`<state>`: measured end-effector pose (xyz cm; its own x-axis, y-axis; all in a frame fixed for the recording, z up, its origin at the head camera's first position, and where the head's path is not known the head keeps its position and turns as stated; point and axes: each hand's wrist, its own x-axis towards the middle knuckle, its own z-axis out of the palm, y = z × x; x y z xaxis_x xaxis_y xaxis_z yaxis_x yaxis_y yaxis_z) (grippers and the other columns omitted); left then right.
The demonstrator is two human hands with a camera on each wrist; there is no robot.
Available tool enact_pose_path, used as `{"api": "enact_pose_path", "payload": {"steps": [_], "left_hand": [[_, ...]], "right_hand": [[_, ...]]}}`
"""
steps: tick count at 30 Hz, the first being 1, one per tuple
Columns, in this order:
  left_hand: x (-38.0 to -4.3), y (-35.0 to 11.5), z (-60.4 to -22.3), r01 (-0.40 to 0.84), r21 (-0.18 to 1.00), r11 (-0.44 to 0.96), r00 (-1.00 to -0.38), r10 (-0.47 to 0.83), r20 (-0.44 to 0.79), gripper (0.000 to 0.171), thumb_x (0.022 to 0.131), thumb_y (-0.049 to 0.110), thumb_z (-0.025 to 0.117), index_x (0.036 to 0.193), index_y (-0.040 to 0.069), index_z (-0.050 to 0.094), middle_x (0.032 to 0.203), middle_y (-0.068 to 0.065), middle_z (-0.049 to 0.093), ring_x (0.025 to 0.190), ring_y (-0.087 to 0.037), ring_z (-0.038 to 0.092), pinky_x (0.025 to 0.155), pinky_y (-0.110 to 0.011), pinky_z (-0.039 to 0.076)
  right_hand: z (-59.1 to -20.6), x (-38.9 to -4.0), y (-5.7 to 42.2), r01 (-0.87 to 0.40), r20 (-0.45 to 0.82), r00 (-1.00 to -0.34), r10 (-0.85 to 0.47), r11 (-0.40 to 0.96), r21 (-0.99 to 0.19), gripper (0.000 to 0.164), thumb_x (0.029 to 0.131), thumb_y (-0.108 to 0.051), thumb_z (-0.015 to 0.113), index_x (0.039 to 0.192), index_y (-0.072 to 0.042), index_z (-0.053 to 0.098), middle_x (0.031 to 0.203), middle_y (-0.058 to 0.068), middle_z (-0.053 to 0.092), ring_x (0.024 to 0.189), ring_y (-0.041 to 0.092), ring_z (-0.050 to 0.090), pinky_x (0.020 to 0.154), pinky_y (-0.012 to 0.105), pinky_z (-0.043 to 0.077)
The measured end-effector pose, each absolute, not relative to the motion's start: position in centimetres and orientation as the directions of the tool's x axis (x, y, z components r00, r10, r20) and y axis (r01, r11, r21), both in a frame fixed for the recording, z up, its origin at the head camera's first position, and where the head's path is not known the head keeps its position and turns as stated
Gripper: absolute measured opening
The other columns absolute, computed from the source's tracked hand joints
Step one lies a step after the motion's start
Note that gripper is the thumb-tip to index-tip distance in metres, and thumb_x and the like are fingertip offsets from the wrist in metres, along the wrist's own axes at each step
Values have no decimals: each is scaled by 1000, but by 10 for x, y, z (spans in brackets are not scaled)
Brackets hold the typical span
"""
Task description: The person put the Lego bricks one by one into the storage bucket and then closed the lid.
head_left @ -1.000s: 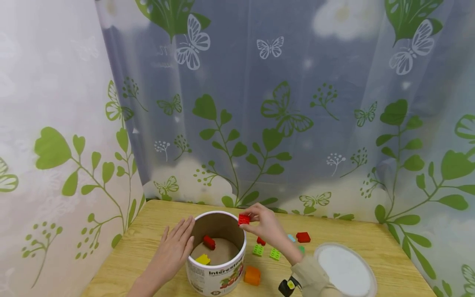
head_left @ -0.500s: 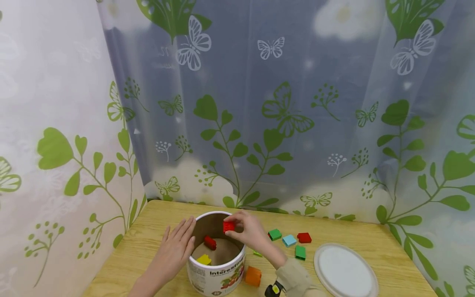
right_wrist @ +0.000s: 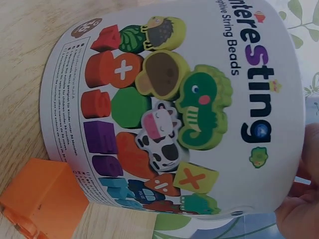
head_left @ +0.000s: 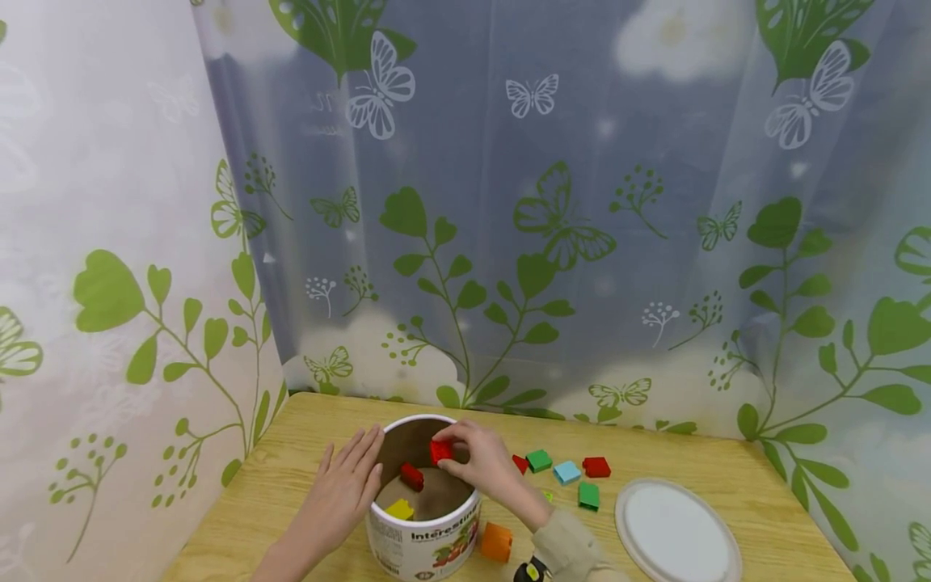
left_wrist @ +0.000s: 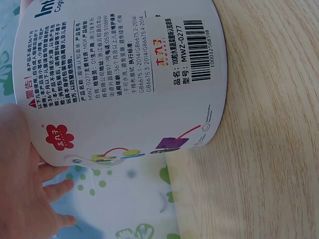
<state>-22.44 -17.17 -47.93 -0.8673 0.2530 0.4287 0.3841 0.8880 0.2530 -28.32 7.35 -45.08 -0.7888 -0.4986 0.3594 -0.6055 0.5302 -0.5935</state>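
Observation:
A round white tub (head_left: 425,550) with printed sides stands upright on the table. My left hand (head_left: 338,489) lies with straight fingers against the tub's left side; the left wrist view shows that hand (left_wrist: 22,184) at the printed wall. My right hand (head_left: 483,461) pinches a red toy brick (head_left: 440,451) between thumb and fingers, inside the tub's opening. On the tub's floor lie a darker red brick (head_left: 411,476) and a yellow brick (head_left: 400,509). In the right wrist view only part of the right hand (right_wrist: 301,199) shows past the rim; its brick is hidden there.
An orange brick (head_left: 496,542) sits against the tub's right side. Farther right lie green bricks (head_left: 539,461), a light blue brick (head_left: 567,472) and a red brick (head_left: 596,466). A round white lid (head_left: 678,529) rests at the right. A patterned curtain (head_left: 582,242) hangs behind the table.
My right hand has carried the red brick leftward from the tub's right rim and lowered it into the opening. The left hand stays on the tub's side.

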Motion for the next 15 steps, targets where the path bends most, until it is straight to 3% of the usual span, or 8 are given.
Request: {"api": "enact_pose_path", "payload": {"steps": [6,11,15], "left_hand": [[-225,-171,-479,384,261,886,-870,253,423,49,107,25,50,152,5,47,159,-9,42,145,-34,41,114,-68,26],[-225,-171,-479,380,271,884,-876,250,413,49,107,26,49,152,5,47,159,-9,41,145,-33,40,115,-68,24],[-225,-172,-479,381,272,884,-876,250,413,49,107,25,50,152,5,47,159,-10,42,145,-34,40,115,-68,24]], "right_hand": [[-449,-281,76,-612,387,-788,-479,542,-576,32,88,-4,78,119,-9,71,122,9,66,108,29,69,92,35,57],[-447,-277,85,-601,424,-797,-431,488,-633,31,89,-3,76,120,-5,71,123,11,67,110,33,67,92,43,57],[-445,-275,95,-588,439,-805,-399,441,-678,32,90,-2,75,122,-3,70,123,13,67,113,34,66,93,44,56]]}}
